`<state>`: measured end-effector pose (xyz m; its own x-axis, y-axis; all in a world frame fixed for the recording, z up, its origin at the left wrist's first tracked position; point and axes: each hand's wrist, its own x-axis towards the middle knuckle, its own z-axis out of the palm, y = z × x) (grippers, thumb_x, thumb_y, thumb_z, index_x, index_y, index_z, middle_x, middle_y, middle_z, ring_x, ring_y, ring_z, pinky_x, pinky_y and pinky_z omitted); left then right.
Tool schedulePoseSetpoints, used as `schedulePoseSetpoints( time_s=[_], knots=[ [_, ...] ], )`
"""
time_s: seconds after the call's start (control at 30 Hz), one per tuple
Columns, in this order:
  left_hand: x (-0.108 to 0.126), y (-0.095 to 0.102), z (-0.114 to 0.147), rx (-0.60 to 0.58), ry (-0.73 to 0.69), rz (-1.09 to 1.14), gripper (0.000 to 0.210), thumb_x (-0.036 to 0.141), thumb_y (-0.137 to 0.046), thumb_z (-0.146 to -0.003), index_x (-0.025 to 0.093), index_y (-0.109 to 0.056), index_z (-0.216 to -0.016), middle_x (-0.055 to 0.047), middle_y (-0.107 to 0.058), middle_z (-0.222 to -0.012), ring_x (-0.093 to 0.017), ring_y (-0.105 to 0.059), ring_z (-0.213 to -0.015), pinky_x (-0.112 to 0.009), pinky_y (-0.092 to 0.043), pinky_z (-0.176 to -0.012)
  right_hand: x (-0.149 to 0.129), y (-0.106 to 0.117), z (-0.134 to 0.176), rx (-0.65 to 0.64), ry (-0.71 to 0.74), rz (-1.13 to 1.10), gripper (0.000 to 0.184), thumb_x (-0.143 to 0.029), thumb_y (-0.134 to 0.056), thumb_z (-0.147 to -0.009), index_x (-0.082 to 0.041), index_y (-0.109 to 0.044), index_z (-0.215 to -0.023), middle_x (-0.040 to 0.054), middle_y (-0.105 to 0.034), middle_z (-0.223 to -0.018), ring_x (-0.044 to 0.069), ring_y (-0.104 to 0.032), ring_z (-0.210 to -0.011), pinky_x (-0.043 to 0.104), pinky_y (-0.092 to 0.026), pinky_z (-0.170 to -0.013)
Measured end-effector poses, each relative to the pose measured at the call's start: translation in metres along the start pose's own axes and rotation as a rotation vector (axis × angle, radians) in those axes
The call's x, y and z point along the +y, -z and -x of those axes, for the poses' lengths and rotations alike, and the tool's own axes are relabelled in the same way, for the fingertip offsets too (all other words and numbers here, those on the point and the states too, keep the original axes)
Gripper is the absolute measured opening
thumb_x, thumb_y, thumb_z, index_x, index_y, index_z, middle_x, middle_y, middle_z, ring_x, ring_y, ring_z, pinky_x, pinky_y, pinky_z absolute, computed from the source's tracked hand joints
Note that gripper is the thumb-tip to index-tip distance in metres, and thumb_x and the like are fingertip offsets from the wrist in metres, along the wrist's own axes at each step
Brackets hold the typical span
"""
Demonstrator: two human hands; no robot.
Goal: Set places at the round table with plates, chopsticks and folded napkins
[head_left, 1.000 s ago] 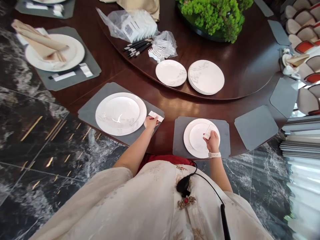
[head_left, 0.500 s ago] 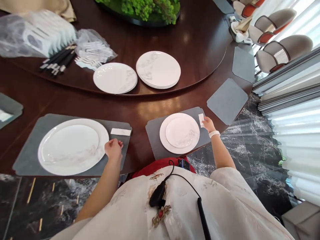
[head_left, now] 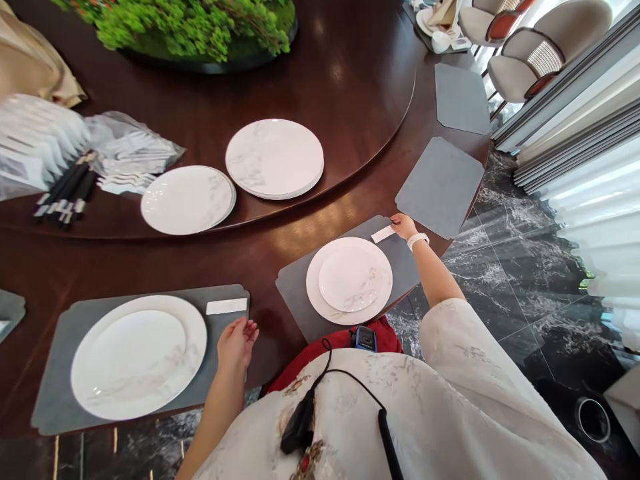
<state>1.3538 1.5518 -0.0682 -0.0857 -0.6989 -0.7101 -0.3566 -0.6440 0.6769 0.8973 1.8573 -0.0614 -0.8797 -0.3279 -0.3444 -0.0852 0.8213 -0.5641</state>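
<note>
My right hand [head_left: 404, 227] pinches the outer end of a flat white chopstick rest [head_left: 383, 234]. That rest lies at the upper right of a grey placemat [head_left: 295, 283], beside a small white plate [head_left: 355, 280] stacked on a larger white plate [head_left: 314, 297]. My left hand [head_left: 237, 343] hovers loosely curled, fingers slightly apart, with nothing seen in it. Just above it, another white chopstick rest [head_left: 227, 306] lies on the left placemat [head_left: 55, 400]. There, a small plate [head_left: 135, 353] sits on a big white plate [head_left: 195, 360].
On the raised turntable [head_left: 350, 120] are a smaller plate stack [head_left: 187, 200], a larger plate stack [head_left: 275, 157], black sticks with silvery ends [head_left: 67, 193], bagged white pieces [head_left: 135, 150] and a green plant display [head_left: 200, 33]. Bare grey placemats [head_left: 443, 187] line the right edge, with chairs [head_left: 535, 60] beyond.
The view has shifted to the right. The right chopstick rest has turned from nearly upright to slanted, with my right hand at its end. My left hand's fingers have loosened.
</note>
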Motion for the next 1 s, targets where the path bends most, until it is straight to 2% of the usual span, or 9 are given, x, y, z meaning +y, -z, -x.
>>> schedulePoseSetpoints(
  time_s=[0.2, 0.37, 0.47, 0.57, 0.63, 0.7, 0.83, 0.93, 1.0],
  knots=[
    [0.000, -0.011, 0.003, -0.044, 0.032, 0.024, 0.015, 0.019, -0.066, -0.073, 0.021, -0.057, -0.086, 0.002, -0.061, -0.074, -0.009, -0.060, -0.063, -0.020, -0.051, -0.064, 0.016, -0.010, 0.001, 0.063, -0.179, 0.037, 0.026, -0.010, -0.057, -0.085, -0.013, -0.073, -0.106, 0.0112, -0.074, -0.107, 0.019, -0.066, -0.099, 0.030, -0.049, -0.099],
    [0.003, -0.018, 0.005, -0.085, 0.043, 0.019, 0.016, 0.021, -0.068, -0.073, 0.022, -0.058, -0.085, 0.003, -0.063, -0.072, -0.010, -0.061, -0.063, -0.021, -0.051, -0.063, 0.016, -0.006, 0.007, 0.091, -0.175, 0.092, 0.027, -0.011, -0.054, -0.084, -0.015, -0.075, -0.100, 0.0108, -0.075, -0.106, 0.021, -0.067, -0.097, 0.029, -0.050, -0.094],
    [0.004, -0.018, 0.011, -0.092, 0.047, 0.067, 0.020, 0.023, -0.073, -0.070, 0.021, -0.060, -0.084, 0.002, -0.064, -0.073, -0.010, -0.061, -0.062, -0.021, -0.050, -0.063, 0.003, 0.000, 0.007, 0.106, -0.129, 0.179, 0.028, -0.011, -0.053, -0.082, -0.011, -0.075, -0.100, 0.0171, -0.074, -0.103, 0.027, -0.066, -0.102, 0.036, -0.050, -0.096],
    [0.011, -0.016, 0.012, -0.117, 0.054, 0.097, 0.029, 0.027, -0.080, -0.065, 0.019, -0.061, -0.085, 0.000, -0.067, -0.076, -0.010, -0.062, -0.063, -0.022, -0.050, -0.063, -0.033, -0.010, -0.004, 0.191, 0.027, 0.312, 0.033, -0.016, -0.050, -0.086, -0.007, -0.072, -0.108, 0.0221, -0.071, -0.106, 0.032, -0.062, -0.112, 0.041, -0.047, -0.100],
    [0.023, -0.011, 0.008, -0.137, 0.038, 0.104, 0.035, 0.032, -0.084, -0.062, 0.018, -0.062, -0.085, 0.000, -0.068, -0.077, -0.010, -0.063, -0.064, -0.021, -0.049, -0.063, -0.072, -0.033, -0.010, 0.174, 0.208, 0.378, 0.035, -0.021, -0.047, -0.090, -0.007, -0.071, -0.112, 0.0219, -0.070, -0.108, 0.031, -0.061, -0.111, 0.040, -0.047, -0.099],
    [0.042, -0.003, -0.002, -0.156, -0.005, 0.103, 0.041, 0.038, -0.087, -0.059, 0.018, -0.063, -0.085, 0.000, -0.068, -0.077, -0.010, -0.063, -0.066, -0.020, -0.047, -0.063, -0.117, -0.064, -0.009, 0.092, 0.397, 0.436, 0.036, -0.024, -0.046, -0.094, -0.007, -0.070, -0.115, 0.0219, -0.069, -0.113, 0.030, -0.061, -0.109, 0.039, -0.046, -0.099],
    [0.095, 0.025, -0.032, -0.217, -0.135, 0.056, 0.050, 0.048, -0.091, -0.053, 0.018, -0.064, -0.083, -0.001, -0.068, -0.079, -0.011, -0.064, -0.070, -0.021, -0.048, -0.063, -0.192, -0.127, 0.004, 0.007, 0.621, 0.580, 0.041, -0.023, -0.045, -0.095, -0.006, -0.066, -0.127, 0.0226, -0.064, -0.132, 0.031, -0.059, -0.116, 0.041, -0.045, -0.102],
    [0.140, 0.048, -0.064, -0.275, -0.242, 0.013, 0.051, 0.049, -0.093, -0.052, 0.017, -0.065, -0.082, -0.003, -0.069, -0.079, -0.013, -0.063, -0.070, -0.022, -0.048, -0.062, -0.222, -0.156, 0.006, 0.023, 0.740, 0.626, 0.050, -0.019, -0.043, -0.096, -0.006, -0.058, -0.141, 0.0207, -0.054, -0.150, 0.032, -0.053, -0.130, 0.043, -0.042, -0.109],
    [0.171, 0.060, -0.090, -0.266, -0.301, -0.014, 0.048, 0.045, -0.092, -0.054, 0.017, -0.065, -0.081, -0.003, -0.069, -0.077, -0.013, -0.063, -0.068, -0.022, -0.047, -0.060, -0.233, -0.170, 0.002, 0.040, 0.797, 0.650, 0.053, -0.018, -0.043, -0.095, -0.005, -0.054, -0.146, 0.0204, -0.052, -0.153, 0.033, -0.050, -0.135, 0.043, -0.041, -0.112]
  ],
)
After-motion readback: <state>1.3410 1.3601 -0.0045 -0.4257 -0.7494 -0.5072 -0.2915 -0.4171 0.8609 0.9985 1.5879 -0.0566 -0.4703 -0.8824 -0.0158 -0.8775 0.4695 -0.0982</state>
